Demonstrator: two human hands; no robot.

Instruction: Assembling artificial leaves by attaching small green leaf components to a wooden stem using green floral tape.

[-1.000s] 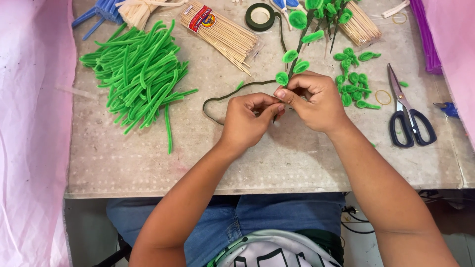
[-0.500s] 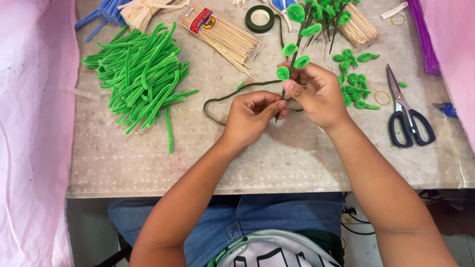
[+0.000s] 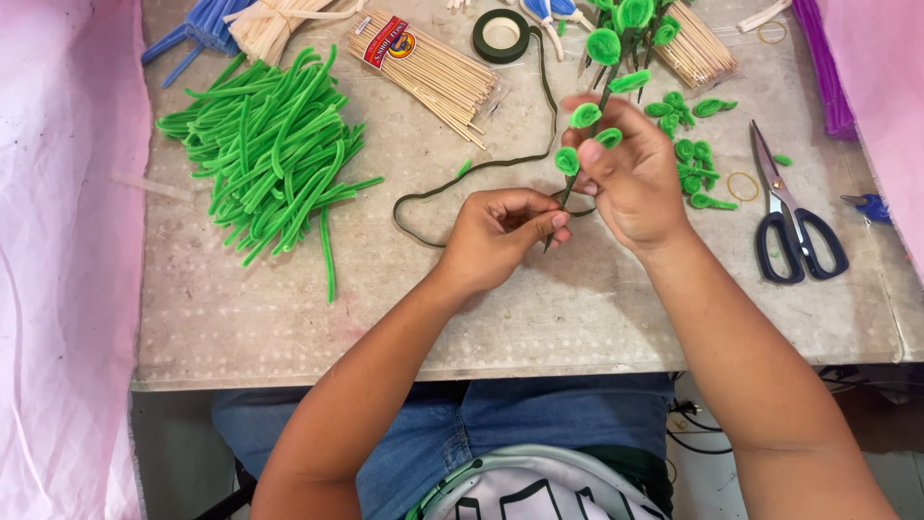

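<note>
Right at the centre of the frame, both hands meet over a thin dark stem [image 3: 556,214] with small green leaf loops [image 3: 584,117] along it. The left hand [image 3: 496,236] pinches the stem's lower end between thumb and fingertips, closed on it. The right hand [image 3: 630,178] grips the stem higher up, fingers curled around it just below the leaf loops, so the two hands sit just beside each other (whether they touch cannot be told). The stem tilts upward toward the top of the frame. A dark green tape strip [image 3: 452,188] trails from the hands in a loop across the grey table [image 3: 404,308] and runs up to a tape roll [image 3: 500,36] at top centre.

To the left of the frame lies a heap of bright green pipe cleaners [image 3: 265,154]. Above the hands sits a packet of wooden skewers [image 3: 423,72], with another bundle of sticks [image 3: 698,48] at upper right. Loose green leaf pieces [image 3: 693,154] are scattered just right of the right hand, beside a rubber band [image 3: 742,186]. Dark-handled scissors [image 3: 794,226] lie at the right, well apart from the hands. Pink cloth [image 3: 58,241] hangs along the left edge.
</note>
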